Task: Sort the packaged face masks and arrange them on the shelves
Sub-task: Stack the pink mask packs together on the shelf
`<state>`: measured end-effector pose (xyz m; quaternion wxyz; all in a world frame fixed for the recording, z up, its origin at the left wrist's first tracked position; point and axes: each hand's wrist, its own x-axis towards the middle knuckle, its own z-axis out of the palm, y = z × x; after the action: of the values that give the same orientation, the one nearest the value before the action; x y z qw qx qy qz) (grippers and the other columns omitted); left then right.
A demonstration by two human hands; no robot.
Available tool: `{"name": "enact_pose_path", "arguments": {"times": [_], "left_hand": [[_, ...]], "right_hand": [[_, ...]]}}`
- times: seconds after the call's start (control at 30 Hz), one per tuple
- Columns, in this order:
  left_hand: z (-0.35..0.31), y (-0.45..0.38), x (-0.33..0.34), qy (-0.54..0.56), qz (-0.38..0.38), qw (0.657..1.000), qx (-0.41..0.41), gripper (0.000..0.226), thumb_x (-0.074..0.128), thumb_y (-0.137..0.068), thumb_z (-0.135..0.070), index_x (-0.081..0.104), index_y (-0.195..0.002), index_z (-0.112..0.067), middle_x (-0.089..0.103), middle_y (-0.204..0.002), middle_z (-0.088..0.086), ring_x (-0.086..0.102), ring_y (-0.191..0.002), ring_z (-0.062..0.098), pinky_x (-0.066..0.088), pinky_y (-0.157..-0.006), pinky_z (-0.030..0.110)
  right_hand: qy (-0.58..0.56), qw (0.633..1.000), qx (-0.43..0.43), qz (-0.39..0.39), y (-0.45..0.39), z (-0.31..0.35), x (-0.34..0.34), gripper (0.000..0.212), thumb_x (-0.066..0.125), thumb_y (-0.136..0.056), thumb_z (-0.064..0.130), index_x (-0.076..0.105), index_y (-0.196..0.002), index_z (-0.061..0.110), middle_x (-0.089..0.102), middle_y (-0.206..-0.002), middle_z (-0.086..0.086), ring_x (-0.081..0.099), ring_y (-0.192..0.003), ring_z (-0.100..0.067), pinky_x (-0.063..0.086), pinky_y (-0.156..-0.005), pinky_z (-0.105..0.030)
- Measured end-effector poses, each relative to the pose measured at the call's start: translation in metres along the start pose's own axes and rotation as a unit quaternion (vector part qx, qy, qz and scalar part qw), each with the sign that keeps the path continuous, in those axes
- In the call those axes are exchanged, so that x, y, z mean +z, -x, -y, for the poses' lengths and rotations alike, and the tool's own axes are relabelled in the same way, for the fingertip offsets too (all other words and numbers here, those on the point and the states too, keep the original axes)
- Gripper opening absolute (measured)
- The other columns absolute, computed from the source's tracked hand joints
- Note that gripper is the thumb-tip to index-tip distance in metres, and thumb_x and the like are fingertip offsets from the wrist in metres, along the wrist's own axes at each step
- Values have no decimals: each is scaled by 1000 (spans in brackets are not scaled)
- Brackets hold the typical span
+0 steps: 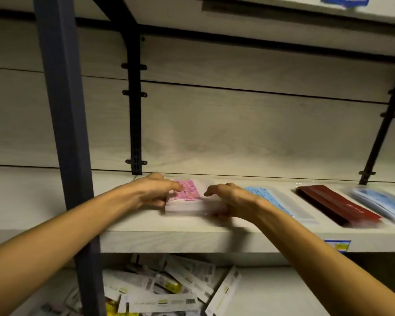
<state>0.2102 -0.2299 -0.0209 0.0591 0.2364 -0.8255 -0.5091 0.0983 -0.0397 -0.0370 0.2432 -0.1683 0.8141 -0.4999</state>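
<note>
Two hands flank a stack of clear-wrapped pink patterned face masks [187, 197] near the front edge of the pale wood-grain shelf [169, 238]; bare shelf lies to its left, blue mask packs [269, 199] just right. Left hand [153, 190] fingers curl on the stack's left end; right hand [230, 198] fingers curl over its right end.

Dim warm light; motion blur throughout; wide-angle bending at edges; corners dark
</note>
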Motion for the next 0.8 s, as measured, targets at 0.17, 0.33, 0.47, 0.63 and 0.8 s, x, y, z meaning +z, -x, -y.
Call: {"name": "enact_pose_path", "arguments": {"times": [0.17,0.33,0.47,0.63,0.8], "left_hand": [[2,18,-3,-124,81,988,50,74,91,-70,-30,58,-132,-6,71,-118,5,66,-103,16,53,-85,28],[3,24,-2,-221,94,968,79,89,90,-72,-16,43,-146,-1,60,-137,9,58,-124,27,45,-111,41],[4,25,-2,-257,103,957,92,99,87,-76,-23,29,-154,-2,44,-154,10,49,-134,26,39,-116,37],[1,25,-5,-236,132,958,99,94,84,-76,-48,37,-150,-15,51,-147,-1,48,-132,18,36,-106,26],[21,21,10,-267,11,952,152,57,57,-98,-48,44,-146,-22,57,-140,3,59,-116,20,49,-101,39]], "right_hand": [[52,998,-19,-23,17,-1,4,54,73,-78,41,50,-122,18,51,-124,-9,58,-116,-33,51,-103,-48],[132,991,-34,-13,27,3,11,30,71,-88,35,50,-98,16,60,-105,-8,67,-86,-24,58,-72,-32],[196,978,-59,-33,29,3,10,32,70,-88,43,49,-87,18,55,-91,0,59,-78,-16,54,-61,-28],[257,958,-85,-97,19,0,-3,49,59,-86,58,61,-101,11,63,-105,-8,59,-92,-26,45,-74,-33],[271,939,-169,-125,13,-3,10,59,59,-90,49,52,-139,15,63,-132,-12,61,-111,-28,48,-90,-35]]}}
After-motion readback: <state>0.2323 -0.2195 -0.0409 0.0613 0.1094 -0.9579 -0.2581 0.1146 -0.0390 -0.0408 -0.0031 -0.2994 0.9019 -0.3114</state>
